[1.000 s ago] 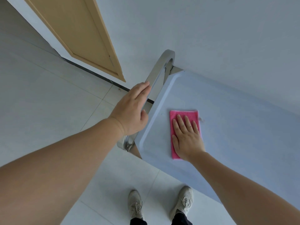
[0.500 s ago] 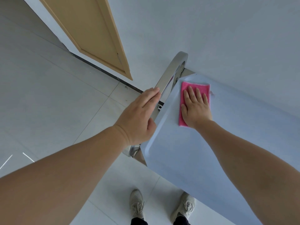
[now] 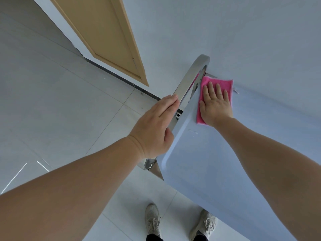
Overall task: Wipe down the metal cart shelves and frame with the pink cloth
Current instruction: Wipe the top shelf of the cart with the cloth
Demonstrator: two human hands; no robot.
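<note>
The metal cart's top shelf (image 3: 217,162) is a pale flat tray with a raised rim, running from centre to the right. Its curved steel handle (image 3: 189,80) arches along the shelf's left end. My left hand (image 3: 154,129) is wrapped around the handle's lower part. The pink cloth (image 3: 224,84) lies flat in the shelf's far left corner, next to the handle. My right hand (image 3: 214,105) presses down on it with fingers spread flat. A small wet streak (image 3: 192,131) shows on the shelf just below the cloth.
A white wall (image 3: 225,32) stands right behind the cart. A tan wooden door (image 3: 107,37) is at upper left above a dark baseboard. Pale floor tiles (image 3: 52,101) spread to the left. My two shoes (image 3: 152,221) stand at the cart's near edge.
My right hand slid the pink cloth away from me along the shelf, from its near-left part up into the far corner by the handle. My left hand kept its hold on the handle.
</note>
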